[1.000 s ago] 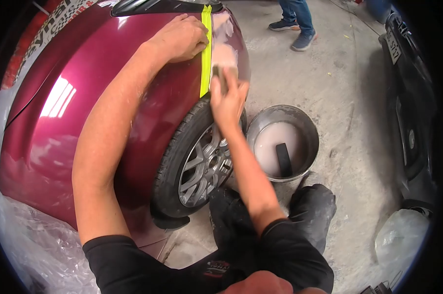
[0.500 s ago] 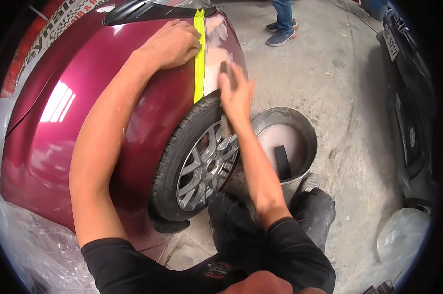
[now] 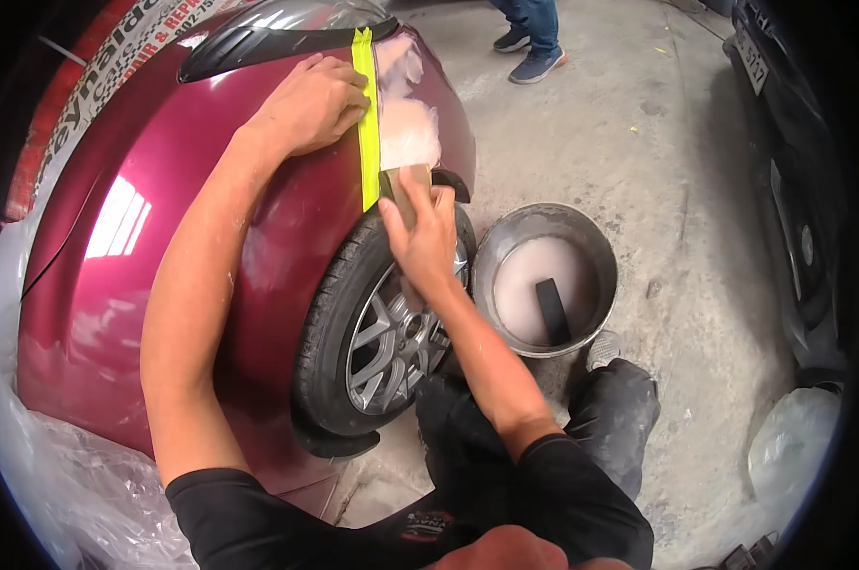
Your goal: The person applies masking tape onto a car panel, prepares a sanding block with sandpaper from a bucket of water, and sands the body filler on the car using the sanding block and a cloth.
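Note:
My left hand (image 3: 317, 103) rests on the maroon car panel (image 3: 287, 199), its curled fingertips at the yellow-green tape (image 3: 366, 123); whether they pinch anything is hidden. Just above the tire (image 3: 330, 332), my right hand (image 3: 424, 228) is wrapped round a tan sanding block (image 3: 411, 190). The block lies against the lower end of the pale filler patch (image 3: 411, 131), right of the tape. A metal bucket (image 3: 595, 233) of milky liquid stands beside the wheel, with a black block (image 3: 552, 312) in it.
Another person's legs and shoes (image 3: 538, 65) are at the top. A dark vehicle (image 3: 795, 190) stands along the right side. Clear plastic sheeting (image 3: 87, 475) hangs at the lower left, and a plastic bag (image 3: 795, 442) lies at the lower right. My knees are below the bucket.
My right hand has moved down the filler patch with the block, to just above the tire. My left hand keeps its place by the tape. The other person's feet have shifted left.

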A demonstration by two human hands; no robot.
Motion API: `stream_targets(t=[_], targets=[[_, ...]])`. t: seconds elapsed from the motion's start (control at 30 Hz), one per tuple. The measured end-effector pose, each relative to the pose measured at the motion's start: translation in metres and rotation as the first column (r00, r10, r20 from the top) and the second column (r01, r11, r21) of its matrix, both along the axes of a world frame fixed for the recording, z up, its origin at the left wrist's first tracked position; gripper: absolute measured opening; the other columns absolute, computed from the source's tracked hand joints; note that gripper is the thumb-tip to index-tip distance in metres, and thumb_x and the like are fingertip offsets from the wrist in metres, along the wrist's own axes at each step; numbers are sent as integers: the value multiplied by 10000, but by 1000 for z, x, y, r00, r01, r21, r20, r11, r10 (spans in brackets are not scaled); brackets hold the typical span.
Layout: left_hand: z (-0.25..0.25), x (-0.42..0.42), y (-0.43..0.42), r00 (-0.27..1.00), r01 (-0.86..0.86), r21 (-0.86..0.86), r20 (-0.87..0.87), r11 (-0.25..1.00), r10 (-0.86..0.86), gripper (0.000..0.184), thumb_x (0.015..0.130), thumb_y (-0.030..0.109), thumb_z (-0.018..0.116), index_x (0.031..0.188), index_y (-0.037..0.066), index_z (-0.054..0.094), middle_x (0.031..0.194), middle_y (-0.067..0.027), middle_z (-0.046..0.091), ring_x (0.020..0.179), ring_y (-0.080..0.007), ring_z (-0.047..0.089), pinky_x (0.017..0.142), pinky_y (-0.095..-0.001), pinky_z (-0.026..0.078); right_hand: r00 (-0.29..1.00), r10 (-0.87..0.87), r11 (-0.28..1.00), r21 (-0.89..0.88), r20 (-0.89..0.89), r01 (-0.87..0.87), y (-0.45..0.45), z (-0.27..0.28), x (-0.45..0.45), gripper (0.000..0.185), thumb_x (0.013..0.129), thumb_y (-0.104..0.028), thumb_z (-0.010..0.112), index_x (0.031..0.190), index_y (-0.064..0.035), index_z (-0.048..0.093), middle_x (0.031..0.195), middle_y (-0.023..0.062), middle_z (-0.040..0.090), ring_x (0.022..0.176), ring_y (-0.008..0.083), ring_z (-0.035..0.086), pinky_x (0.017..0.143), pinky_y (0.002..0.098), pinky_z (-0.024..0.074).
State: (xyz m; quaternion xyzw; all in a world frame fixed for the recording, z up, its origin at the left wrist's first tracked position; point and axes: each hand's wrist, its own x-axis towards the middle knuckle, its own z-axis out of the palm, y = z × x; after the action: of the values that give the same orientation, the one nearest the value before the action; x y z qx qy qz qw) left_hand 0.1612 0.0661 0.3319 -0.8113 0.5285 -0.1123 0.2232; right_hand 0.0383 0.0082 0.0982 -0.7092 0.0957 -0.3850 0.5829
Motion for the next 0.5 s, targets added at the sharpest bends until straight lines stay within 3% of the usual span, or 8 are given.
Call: stream_targets(t=[0.07,0.13,0.2,0.3,0.4,0.5], targets=[[-5,5,4,999,30,-13,18,999,-30,222,954,182,686,1119,79,792,1337,-103,692,1320,-311,577,1192,-488,391,999,-50,998,-38,-21,49,-11,3,22,491,946,-310,745,1384,-103,664,1124,256,570,1043,430,606,953,470,498],[-5,8,3,999,42,-38,18,998,-41,198,962,208,659,1067,135,810,1308,-83,709,1303,-297,590,1203,-500,385,992,7,997,77,-128,3,-33,18,47,493,948,-302,740,1381,-83,652,1115,255,584,1048,414,597,945,470,489],[-2,4,0,1000,13,8,6,1000,-13,225,955,182,685,1125,81,792,1334,-102,694,1322,-309,577,1190,-488,395,990,-83,996,20,-114,86,-29,16,48,495,942,-287,746,1385,-86,653,1104,256,580,1045,425,591,941,477,492],[2,0,-2,1000,20,15,17,1000,-21,247,952,170,699,1154,55,783,1346,-110,687,1331,-316,570,1179,-482,403,993,-48,998,-33,105,51,5,-1,-1,493,927,-263,759,1385,-108,662,1087,254,556,1037,448,570,935,497,482],[-3,2,1,1000,22,-2,16,1000,-22,247,954,169,702,1160,58,782,1347,-112,687,1335,-321,568,1183,-485,398,998,-43,997,-63,-40,41,-9,14,14,487,930,-269,754,1380,-106,663,1103,258,554,1058,449,567,939,494,478],[-1,2,0,1000,12,6,4,1000,-12,247,957,170,700,1164,61,780,1350,-114,686,1336,-322,567,1183,-487,397,998,-52,999,-1,-36,52,-25,27,38,476,943,-270,740,1381,-102,660,1119,265,558,1074,455,568,949,493,479]])
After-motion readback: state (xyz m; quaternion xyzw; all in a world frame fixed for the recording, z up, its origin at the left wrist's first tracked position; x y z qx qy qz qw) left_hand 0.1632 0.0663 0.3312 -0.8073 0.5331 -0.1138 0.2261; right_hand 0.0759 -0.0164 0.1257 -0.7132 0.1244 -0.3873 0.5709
